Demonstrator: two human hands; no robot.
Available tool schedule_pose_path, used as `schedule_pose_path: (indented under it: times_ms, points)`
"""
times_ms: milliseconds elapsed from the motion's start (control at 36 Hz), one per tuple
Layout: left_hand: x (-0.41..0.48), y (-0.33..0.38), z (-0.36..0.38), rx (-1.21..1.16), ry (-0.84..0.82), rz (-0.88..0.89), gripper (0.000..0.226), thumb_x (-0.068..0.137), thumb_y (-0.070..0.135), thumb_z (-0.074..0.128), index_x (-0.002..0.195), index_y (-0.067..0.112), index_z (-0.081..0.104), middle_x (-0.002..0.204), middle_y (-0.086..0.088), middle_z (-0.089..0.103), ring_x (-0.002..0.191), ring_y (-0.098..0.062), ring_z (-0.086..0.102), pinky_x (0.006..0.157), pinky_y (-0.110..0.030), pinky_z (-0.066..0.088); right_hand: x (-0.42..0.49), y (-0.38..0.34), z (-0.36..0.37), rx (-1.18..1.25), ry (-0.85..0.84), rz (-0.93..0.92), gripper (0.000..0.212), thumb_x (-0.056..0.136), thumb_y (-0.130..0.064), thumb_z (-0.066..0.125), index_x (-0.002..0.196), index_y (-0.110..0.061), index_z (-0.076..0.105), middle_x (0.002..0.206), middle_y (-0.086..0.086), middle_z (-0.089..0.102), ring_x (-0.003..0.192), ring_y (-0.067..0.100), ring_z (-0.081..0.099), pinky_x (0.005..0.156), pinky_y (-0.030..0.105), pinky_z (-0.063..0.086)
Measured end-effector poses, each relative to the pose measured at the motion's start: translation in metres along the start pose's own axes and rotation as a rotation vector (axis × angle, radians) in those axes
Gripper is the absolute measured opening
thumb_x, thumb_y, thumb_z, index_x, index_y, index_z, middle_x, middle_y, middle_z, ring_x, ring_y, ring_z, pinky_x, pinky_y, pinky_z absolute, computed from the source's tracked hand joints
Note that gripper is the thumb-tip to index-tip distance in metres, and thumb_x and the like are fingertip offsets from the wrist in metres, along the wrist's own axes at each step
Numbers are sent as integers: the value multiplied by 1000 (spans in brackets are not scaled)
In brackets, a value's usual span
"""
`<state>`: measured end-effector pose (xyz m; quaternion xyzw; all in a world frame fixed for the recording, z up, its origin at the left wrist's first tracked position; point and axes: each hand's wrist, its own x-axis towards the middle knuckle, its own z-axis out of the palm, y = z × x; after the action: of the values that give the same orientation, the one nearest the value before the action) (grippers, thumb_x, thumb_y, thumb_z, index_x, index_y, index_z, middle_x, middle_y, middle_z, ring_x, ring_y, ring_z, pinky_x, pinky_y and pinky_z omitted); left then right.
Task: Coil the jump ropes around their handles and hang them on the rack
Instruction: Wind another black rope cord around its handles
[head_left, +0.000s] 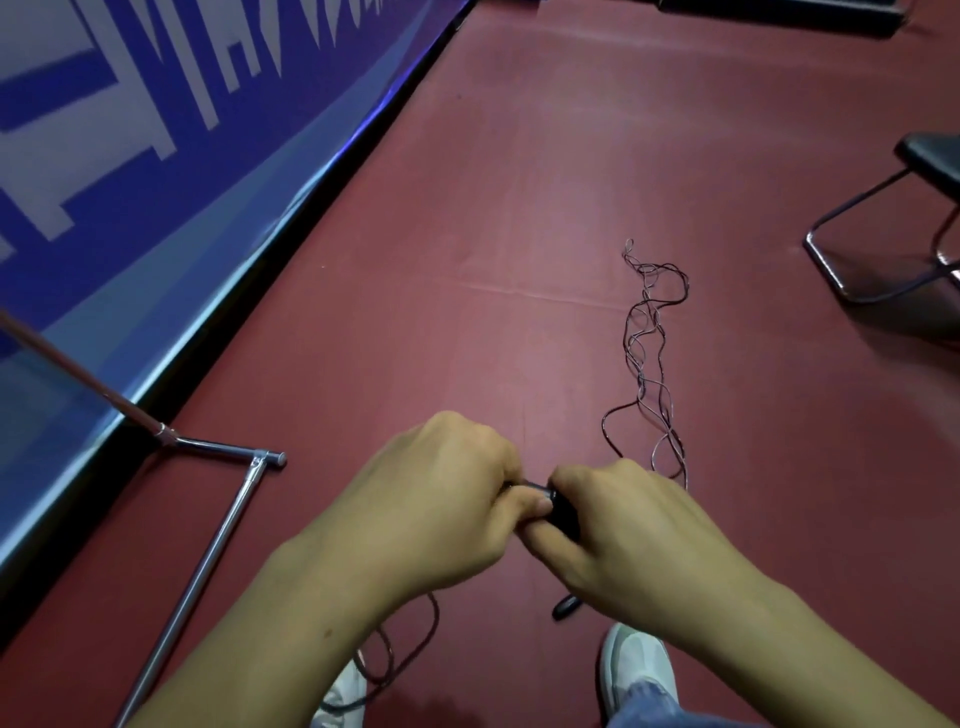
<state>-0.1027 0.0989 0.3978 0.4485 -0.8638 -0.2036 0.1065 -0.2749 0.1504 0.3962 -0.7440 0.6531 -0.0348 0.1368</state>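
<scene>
While knuckles face up, left hand (441, 499) and right hand (628, 535) curl fingers round handle (565, 513).

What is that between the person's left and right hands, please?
A jump rope handle, black with a silvery end, bridges the small gap. The left hand and right hand both hold it, as the head view shows.

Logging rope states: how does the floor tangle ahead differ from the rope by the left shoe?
The rope tangle is several strands, stretched long, fully visible; the rope by the left shoe is a loose loop, partly hidden by the left forearm. Both are thin, dark cords.
</scene>
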Motion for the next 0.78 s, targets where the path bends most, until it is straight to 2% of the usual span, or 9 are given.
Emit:
schedule_pose_path:
  times_ms: [139, 222, 306, 444, 528, 583, 611, 694, 778]
  points:
    - [3, -12, 1, -83, -8, 36, 28, 76, 55, 72, 79, 28, 71, 66, 8, 65, 65, -10, 62, 60, -35, 53, -1, -5, 3, -34, -86, -30, 47, 93, -57, 41, 71, -15, 42, 62, 5, 43, 66, 33, 42, 60, 37, 34]
    - [4, -16, -3, -259, -46, 8, 20, 75, 39, 81, 75, 23, 69, 64, 5, 67, 63, -13, 64, 60, -40, 53, -4, -5, -2, -18, -129, -59, 49, 94, -59, 43, 69, -17, 40, 60, 4, 40, 58, 27, 38, 55, 40, 29]
    - [4, -18, -10, -396, -113, -23, 12, 79, 26, 82, 74, 21, 72, 66, 1, 68, 63, -12, 65, 63, -41, 54, -7, -3, -6, 49, -173, -106, 48, 91, -63, 47, 72, -19, 46, 60, 5, 46, 58, 23, 45, 54, 41, 36]
    - [0, -24, -13, -601, -195, -29, 23, 79, 46, 72, 77, 23, 74, 70, -12, 65, 60, -11, 50, 60, -38, 44, -11, -1, -10, 244, -207, -212, 55, 81, -72, 41, 84, -20, 59, 67, 4, 67, 52, 20, 54, 53, 45, 46]
    - [-1, -25, -10, -800, -291, -28, 37, 79, 56, 70, 72, 20, 71, 66, -11, 58, 65, -18, 48, 64, -35, 40, -15, -2, -12, 365, -168, -286, 47, 86, -65, 51, 77, -19, 58, 58, 2, 58, 46, 22, 48, 46, 43, 42]
    - [-2, -25, -7, -924, -376, -23, 58, 77, 63, 74, 76, 5, 67, 68, -19, 51, 67, -22, 45, 65, -38, 39, -17, -4, -13, 414, -113, -328, 43, 86, -59, 56, 70, -19, 53, 51, 2, 45, 44, 25, 42, 42, 40, 36]
    - [-2, -25, -6, -987, -411, -22, 66, 76, 64, 74, 77, -1, 64, 66, -16, 50, 63, -21, 44, 60, -36, 38, -18, -6, -13, 451, -97, -329, 43, 85, -57, 57, 68, -18, 53, 51, 3, 43, 44, 25, 41, 42, 40, 35]
    - [-1, -21, -5, -1108, -424, -33, 52, 74, 61, 76, 69, 10, 65, 58, -2, 50, 49, -10, 39, 45, -23, 30, -20, -7, -13, 601, -69, -289, 42, 80, -60, 63, 70, -20, 58, 50, 0, 46, 41, 16, 40, 41, 33, 36]
    - [2, -15, -3, -1139, -401, -59, 40, 82, 50, 68, 59, 17, 66, 52, 4, 49, 45, -6, 38, 44, -18, 29, -19, -6, -14, 683, -35, -268, 40, 84, -60, 63, 74, -21, 62, 50, 0, 52, 41, 16, 43, 41, 31, 36]
